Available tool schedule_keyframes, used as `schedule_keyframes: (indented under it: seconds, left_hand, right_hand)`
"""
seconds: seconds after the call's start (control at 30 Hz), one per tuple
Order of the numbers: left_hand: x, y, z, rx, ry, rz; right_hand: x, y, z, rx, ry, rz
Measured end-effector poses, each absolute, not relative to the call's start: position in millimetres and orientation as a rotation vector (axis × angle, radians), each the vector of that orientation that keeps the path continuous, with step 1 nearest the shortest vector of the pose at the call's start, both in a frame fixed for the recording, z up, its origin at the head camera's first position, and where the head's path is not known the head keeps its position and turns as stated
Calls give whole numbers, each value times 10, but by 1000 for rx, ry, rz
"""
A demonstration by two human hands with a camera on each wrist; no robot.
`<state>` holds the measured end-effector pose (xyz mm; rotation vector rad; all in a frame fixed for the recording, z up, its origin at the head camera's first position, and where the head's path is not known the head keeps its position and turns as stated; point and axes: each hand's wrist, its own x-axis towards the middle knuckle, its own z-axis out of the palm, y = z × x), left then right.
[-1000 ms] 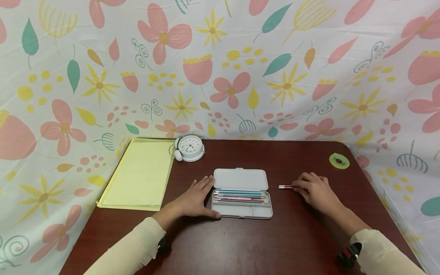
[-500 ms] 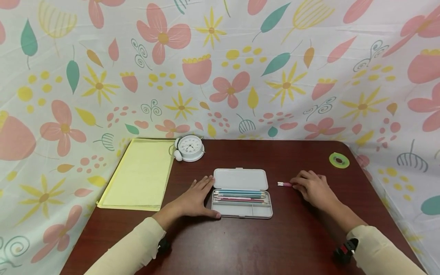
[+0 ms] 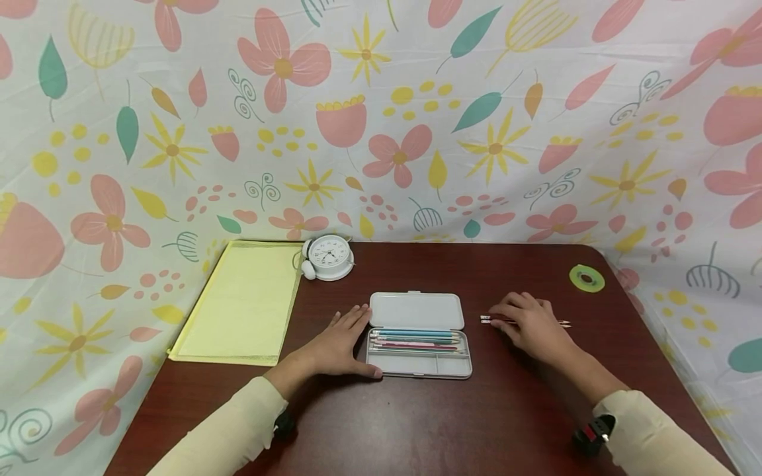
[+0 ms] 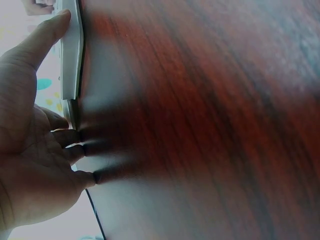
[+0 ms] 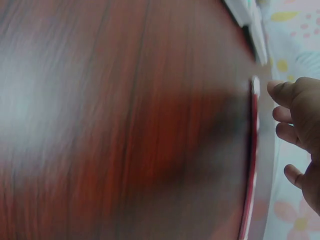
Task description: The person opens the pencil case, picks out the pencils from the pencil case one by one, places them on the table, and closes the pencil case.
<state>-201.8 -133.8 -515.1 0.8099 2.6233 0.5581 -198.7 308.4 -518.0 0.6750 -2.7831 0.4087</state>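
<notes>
An open white pencil case [image 3: 411, 365] lies mid-table, its lid [image 3: 416, 311] folded back. Inside are several pencils [image 3: 413, 336], mostly blue with some pink and grey. My left hand [image 3: 339, 344] rests at the case's left side, fingers spread; in the left wrist view the thumb [image 4: 47, 35] touches the case's edge [image 4: 72, 55]. Right of the case, two pencils [image 3: 485, 320] lie on the table, white eraser ends toward the case. Over them is my right hand [image 3: 530, 324]. In the right wrist view its loosely bent fingers [image 5: 286, 132] appear apart from the red pencil [image 5: 253, 135].
A yellow mesh zip pouch [image 3: 238, 304] lies at the left, with a white alarm clock [image 3: 329, 257] beside its top corner. A green roll of tape [image 3: 587, 278] sits near the back right corner of the dark wooden table [image 3: 405, 430]. Flowered cloth [image 3: 381, 99] hangs behind.
My right hand has shifted left along the two pencils, and their tips now show to its right. The left hand and the case have stayed put.
</notes>
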Motion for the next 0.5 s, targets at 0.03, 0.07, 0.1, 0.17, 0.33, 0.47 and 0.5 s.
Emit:
schedule_keyframes:
  seconds: [0.03, 0.07, 0.1, 0.17, 0.33, 0.47, 0.5]
  left_hand:
    - [-2018, -1338, -5153, 810, 2622, 561]
    - [-2018, -1338, -5155, 809, 2620, 563]
    - [-2017, -1337, -5154, 809, 2618, 566]
    - [-2018, -1337, -5154, 807, 2616, 571]
    - [-2023, -1338, -5145, 803, 2613, 574]
    - [-2024, -1341, -5147, 799, 2617, 566]
    - [-2024, -1342, -5151, 799, 2618, 565]
  right_hand:
    - [-1982, 3035, -5160, 683, -2786, 422]
    - [-1976, 2982, -5140, 691, -2787, 430]
    - [-1970, 2930, -5117, 706, -2786, 444]
    - [-1958, 2823, -5074, 741, -2775, 457]
    - [-1932, 2567, -4993, 862, -2727, 454]
    - [-1899, 2364, -4951, 956, -2690, 458]
    - [-1889, 2313, -4945, 981, -2682, 457]
